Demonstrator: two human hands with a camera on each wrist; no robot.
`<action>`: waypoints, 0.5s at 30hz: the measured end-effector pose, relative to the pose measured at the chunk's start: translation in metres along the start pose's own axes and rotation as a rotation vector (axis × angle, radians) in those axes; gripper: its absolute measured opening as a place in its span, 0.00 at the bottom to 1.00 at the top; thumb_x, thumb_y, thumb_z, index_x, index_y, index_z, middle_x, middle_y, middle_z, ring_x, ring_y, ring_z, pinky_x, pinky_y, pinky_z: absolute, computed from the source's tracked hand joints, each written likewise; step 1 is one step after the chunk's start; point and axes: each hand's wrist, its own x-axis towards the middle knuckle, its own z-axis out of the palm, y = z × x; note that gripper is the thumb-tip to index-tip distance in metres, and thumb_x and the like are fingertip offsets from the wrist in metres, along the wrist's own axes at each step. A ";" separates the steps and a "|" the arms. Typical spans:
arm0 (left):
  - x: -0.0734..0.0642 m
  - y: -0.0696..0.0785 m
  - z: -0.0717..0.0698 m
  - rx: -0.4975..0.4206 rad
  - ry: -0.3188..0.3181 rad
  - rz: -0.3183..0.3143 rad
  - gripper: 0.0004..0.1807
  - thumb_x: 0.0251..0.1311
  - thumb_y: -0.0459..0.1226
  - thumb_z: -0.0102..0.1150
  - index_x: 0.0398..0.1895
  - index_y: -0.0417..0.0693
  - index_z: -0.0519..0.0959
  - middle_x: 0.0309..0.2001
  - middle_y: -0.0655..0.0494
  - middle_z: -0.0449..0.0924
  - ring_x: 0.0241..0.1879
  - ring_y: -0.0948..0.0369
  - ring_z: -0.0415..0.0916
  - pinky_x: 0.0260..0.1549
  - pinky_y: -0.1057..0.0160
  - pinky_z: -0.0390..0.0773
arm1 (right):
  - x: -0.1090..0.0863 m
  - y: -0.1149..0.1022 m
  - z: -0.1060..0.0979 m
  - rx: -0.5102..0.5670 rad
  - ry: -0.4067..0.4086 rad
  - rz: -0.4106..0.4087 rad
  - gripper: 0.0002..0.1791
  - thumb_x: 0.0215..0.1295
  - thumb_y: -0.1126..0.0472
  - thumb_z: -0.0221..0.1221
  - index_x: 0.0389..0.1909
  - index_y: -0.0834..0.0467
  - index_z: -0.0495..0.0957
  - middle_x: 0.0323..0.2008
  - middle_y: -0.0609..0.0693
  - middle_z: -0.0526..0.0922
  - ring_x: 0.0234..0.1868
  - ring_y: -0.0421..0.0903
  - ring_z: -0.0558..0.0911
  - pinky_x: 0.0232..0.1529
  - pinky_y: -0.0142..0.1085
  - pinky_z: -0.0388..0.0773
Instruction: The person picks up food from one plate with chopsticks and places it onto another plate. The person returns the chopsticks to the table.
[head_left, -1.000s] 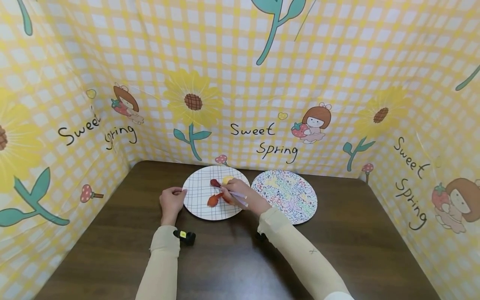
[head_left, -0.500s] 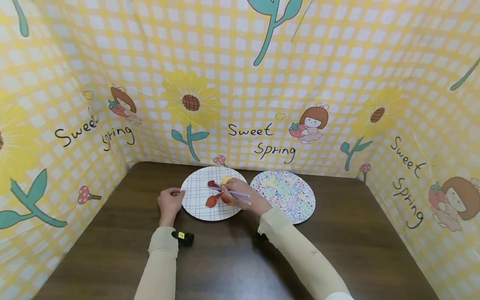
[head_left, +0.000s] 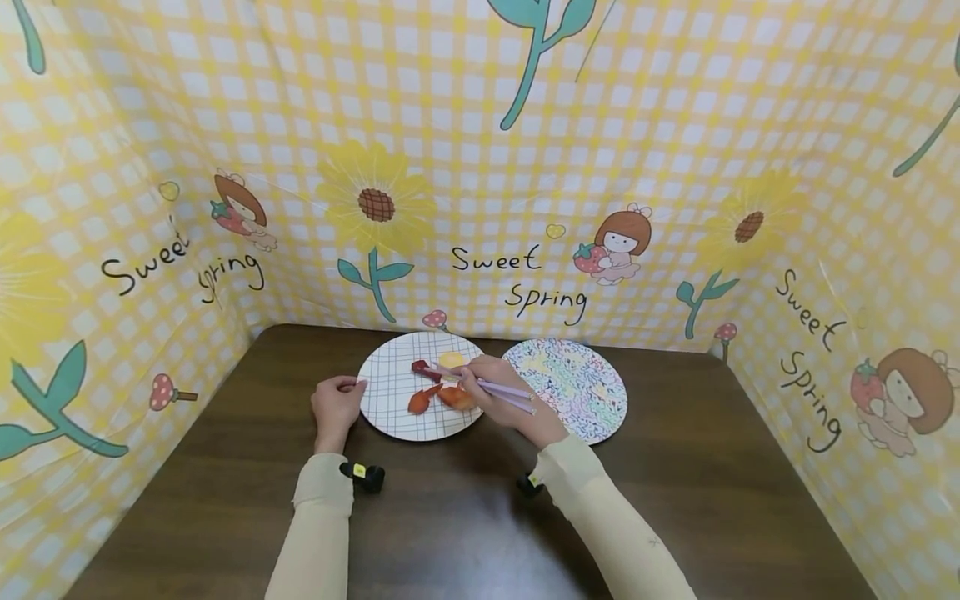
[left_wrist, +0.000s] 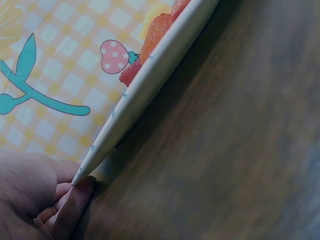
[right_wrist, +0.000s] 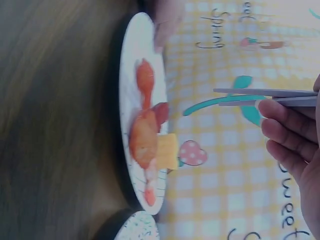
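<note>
My left hand (head_left: 336, 408) pinches the left rim of a white round plate (head_left: 386, 396) with blue grid lines; the left wrist view shows the rim between thumb and fingers. My right hand (head_left: 504, 417) holds a pair of pale purple chopsticks (right_wrist: 270, 93) above that plate. Their tips stand slightly apart with nothing between them in the right wrist view. On the plate lie a dark red piece (head_left: 418, 367), an orange-brown drumstick-shaped piece (head_left: 418, 403), a larger orange-brown piece (head_left: 454, 398) and a yellow block (right_wrist: 168, 151). A pinkish-red piece (right_wrist: 150, 187) shows beside the block.
A second round plate (head_left: 592, 392) with multicoloured speckles stands close to the right of the gridded one, partly behind my right hand. Both are on a dark brown table (head_left: 435, 533). A yellow checked cloth (head_left: 480, 200) hangs around the back and sides.
My right hand has drawn back to the right with the chopsticks, uncovering more of the larger orange-brown piece. The left hand stays at the rim. The head view has shifted slightly.
</note>
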 end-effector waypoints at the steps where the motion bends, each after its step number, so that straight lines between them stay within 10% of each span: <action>1: 0.000 0.000 0.000 -0.001 0.002 0.002 0.16 0.66 0.40 0.64 0.45 0.33 0.86 0.41 0.36 0.86 0.44 0.44 0.82 0.46 0.48 0.76 | -0.003 -0.001 -0.003 0.010 0.015 -0.002 0.17 0.78 0.61 0.49 0.43 0.61 0.87 0.30 0.50 0.85 0.34 0.43 0.81 0.37 0.34 0.79; 15: -0.001 0.002 -0.001 -0.009 -0.007 -0.008 0.16 0.67 0.40 0.64 0.45 0.33 0.86 0.42 0.36 0.86 0.45 0.44 0.82 0.47 0.49 0.76 | -0.032 -0.021 -0.057 0.253 0.286 0.020 0.23 0.78 0.71 0.38 0.55 0.66 0.83 0.28 0.53 0.74 0.30 0.44 0.71 0.34 0.34 0.70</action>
